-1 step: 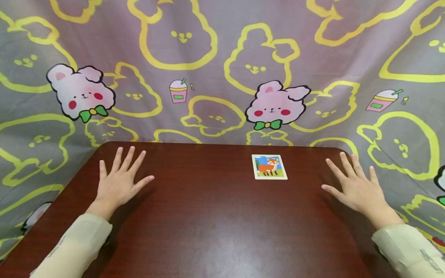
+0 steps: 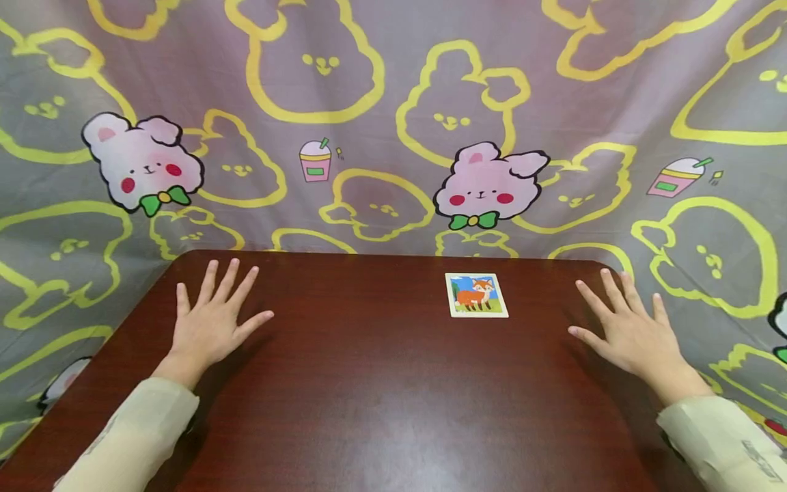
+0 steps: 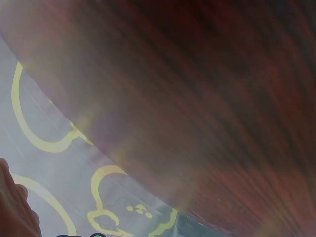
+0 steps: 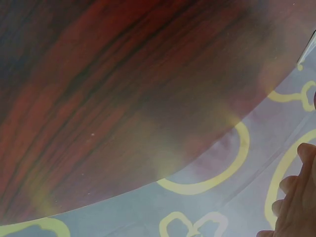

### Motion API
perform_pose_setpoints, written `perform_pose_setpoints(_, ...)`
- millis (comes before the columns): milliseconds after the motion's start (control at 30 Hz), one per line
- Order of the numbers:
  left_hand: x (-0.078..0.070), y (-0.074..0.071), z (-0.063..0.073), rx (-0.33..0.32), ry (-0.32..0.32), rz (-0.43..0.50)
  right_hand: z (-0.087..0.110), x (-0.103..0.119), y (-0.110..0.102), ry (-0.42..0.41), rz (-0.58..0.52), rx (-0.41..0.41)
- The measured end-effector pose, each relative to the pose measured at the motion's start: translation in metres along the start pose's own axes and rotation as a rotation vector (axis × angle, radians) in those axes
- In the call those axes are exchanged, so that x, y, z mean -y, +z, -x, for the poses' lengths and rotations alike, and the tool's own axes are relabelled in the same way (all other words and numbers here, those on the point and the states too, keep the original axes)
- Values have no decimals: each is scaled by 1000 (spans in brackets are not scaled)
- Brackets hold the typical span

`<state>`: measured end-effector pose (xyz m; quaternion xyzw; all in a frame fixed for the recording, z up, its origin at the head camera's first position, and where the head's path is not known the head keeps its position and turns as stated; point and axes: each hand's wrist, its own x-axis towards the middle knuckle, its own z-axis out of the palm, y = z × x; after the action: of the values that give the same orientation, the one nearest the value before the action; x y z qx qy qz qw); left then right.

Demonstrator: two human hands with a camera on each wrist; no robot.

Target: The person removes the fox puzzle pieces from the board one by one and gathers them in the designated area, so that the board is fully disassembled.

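A square fox picture puzzle (image 2: 477, 296) with a pale border lies flat toward the back of the dark red-brown table (image 2: 369, 369), right of centre. My left hand (image 2: 212, 324) is spread over the table's left side, its fingers straight and apart, holding nothing. On the right side, my right hand (image 2: 636, 335) is likewise spread, nearer to the fox picture but apart from it. Shadows show beneath both hands; whether they touch the wood I cannot tell. Each wrist view catches only part of a hand, the left fingers (image 3: 17, 202) and the right fingers (image 4: 296, 192).
A grey curtain (image 2: 369, 150) printed with yellow outlines, white rabbits and pink cups hangs behind the table and along both sides. The table's back edge has rounded corners and meets the cloth closely. Light reflects off the front middle of the tabletop.
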<state>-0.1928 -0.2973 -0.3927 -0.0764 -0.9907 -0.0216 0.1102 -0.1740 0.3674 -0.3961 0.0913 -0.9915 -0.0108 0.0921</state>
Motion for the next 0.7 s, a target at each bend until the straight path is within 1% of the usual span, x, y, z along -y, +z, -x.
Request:
perform_pose_setpoints(133,-1,-1,0,7,5,-3,-1,2,-1,-5,3,0)
perform_pose_setpoints(367,-8,-4,-2,10,22,-9,-5,9,-2,-17,7,-6)
perform_pose_setpoints(567,-14,-5,-3,22,28,-14,-13,16,-2,-37,13,19)
perform_pose_setpoints(700,-19,-5,-8,26,40,-13,-18,20,-2,-39,13,41)
